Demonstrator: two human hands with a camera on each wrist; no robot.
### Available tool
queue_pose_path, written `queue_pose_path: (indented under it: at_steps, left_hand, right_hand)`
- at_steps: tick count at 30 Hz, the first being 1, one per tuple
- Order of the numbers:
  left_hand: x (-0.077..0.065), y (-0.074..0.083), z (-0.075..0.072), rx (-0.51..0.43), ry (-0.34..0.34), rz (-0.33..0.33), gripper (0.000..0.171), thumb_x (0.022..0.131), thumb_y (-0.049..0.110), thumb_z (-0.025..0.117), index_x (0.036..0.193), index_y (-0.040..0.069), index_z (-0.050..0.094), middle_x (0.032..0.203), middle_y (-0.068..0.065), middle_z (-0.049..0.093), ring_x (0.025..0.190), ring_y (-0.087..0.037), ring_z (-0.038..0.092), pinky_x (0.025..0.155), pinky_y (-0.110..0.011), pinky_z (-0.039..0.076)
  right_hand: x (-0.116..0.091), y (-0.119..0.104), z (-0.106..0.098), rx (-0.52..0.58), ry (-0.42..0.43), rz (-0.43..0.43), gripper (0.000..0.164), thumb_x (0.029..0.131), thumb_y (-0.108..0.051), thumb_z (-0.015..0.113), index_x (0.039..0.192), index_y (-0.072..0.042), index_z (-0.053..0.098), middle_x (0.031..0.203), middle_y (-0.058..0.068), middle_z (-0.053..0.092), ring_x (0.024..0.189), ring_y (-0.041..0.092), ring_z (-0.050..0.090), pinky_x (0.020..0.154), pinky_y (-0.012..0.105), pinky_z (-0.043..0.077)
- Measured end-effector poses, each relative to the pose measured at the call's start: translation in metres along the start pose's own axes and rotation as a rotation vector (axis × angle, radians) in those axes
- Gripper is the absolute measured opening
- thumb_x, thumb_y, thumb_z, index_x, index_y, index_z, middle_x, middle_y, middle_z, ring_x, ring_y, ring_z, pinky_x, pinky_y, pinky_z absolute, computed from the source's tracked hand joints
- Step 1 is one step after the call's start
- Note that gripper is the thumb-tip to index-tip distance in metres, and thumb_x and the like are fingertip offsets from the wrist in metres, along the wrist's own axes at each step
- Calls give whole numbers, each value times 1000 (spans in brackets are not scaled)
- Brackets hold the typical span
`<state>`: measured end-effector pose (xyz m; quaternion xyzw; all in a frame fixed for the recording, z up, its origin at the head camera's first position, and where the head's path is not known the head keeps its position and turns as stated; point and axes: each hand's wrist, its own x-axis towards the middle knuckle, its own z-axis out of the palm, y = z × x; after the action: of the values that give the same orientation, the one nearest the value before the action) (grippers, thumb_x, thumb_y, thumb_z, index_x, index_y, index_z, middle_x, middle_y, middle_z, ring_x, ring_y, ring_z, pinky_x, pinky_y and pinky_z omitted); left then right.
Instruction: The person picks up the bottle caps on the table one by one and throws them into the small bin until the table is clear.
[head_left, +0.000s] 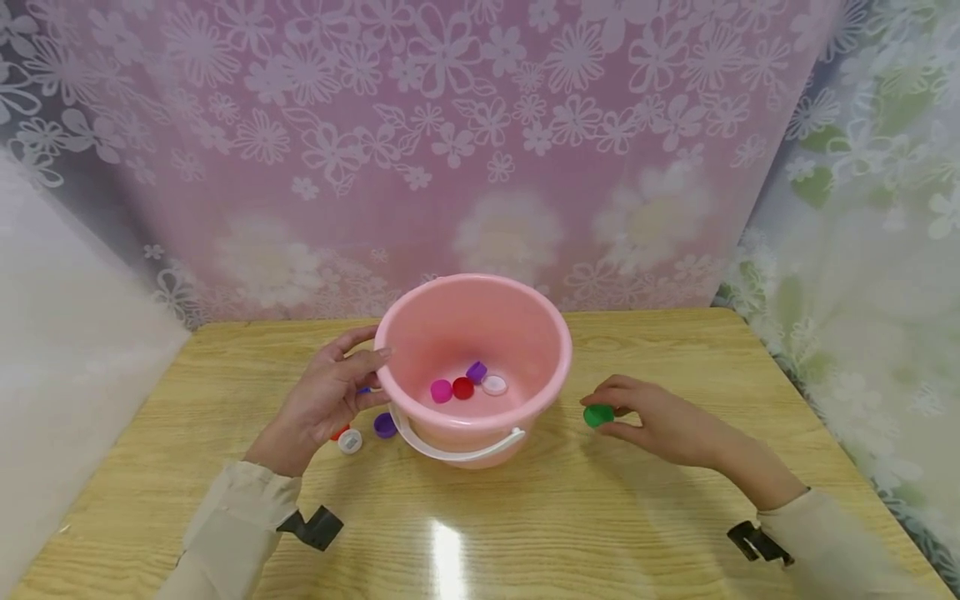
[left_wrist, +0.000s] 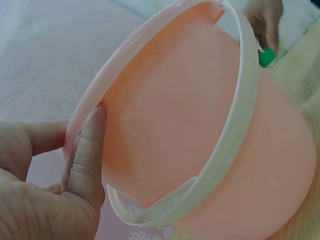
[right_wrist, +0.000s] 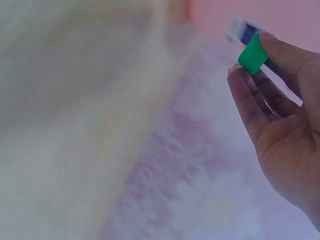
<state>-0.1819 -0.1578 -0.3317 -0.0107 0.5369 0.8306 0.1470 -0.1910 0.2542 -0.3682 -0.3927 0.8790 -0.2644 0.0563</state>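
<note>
A pink bucket [head_left: 472, 433] stands on the wooden table, its white handle [head_left: 457, 455] hanging down the near side. My left hand [head_left: 315, 408] grips the bucket's left rim, thumb and fingers on either side of the wall in the left wrist view. To the right of the bucket, my right hand [head_left: 667, 421] pinches a green bottle cap [right_wrist: 253, 54] between thumb and fingers. On the bucket floor lie a magenta cap [head_left: 441, 391], a red cap [head_left: 462, 388], a purple cap [head_left: 476, 372] and a white cap [head_left: 494, 385].
Left of the bucket, a second purple cap [head_left: 385, 426] and another white cap [head_left: 349, 442] lie on the table [head_left: 570, 533]. An orange-red cap [head_left: 340, 432] and a blue piece [head_left: 364, 390] are partly hidden by my left hand. A flowered curtain [head_left: 480, 167] hangs behind.
</note>
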Motion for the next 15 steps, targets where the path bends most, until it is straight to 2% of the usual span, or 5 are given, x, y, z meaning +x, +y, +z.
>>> queue_pose_path:
  at_steps: [4,7,12,15]
  left_hand:
    - [0,0,-1,-3,0,5,59,94,5,60,144,5,29,88,-10,65,69,-17,67,66,-31,59]
    - [0,0,-1,-6,-2,9,59,94,4,60,143,5,28,88,-9,64,68,-16,66,66,-31,59]
    - [0,0,-1,-10,0,11,58,94,4,59,143,5,28,90,-10,64,69,-16,67,65,-31,59]
    - [0,-1,0,-10,-1,12,58,94,4,59,143,5,29,91,-11,64,70,-17,67,65,-31,59]
  right_hand:
    - [2,-5,-30,-99,149,27,33,92,-18,65,125,-12,62,114,-3,57,91,10,59,73,32,55]
    - [5,-9,-50,-150,241,11,35,91,-14,66,126,-11,61,116,1,57,89,12,60,70,34,55]
    - [14,-14,-72,-195,292,-8,38,90,-10,67,128,-8,59,116,3,57,90,15,62,72,33,56]
    - [21,-17,-80,-175,297,-8,41,90,-9,67,130,-6,56,117,6,58,93,19,63,78,34,56]
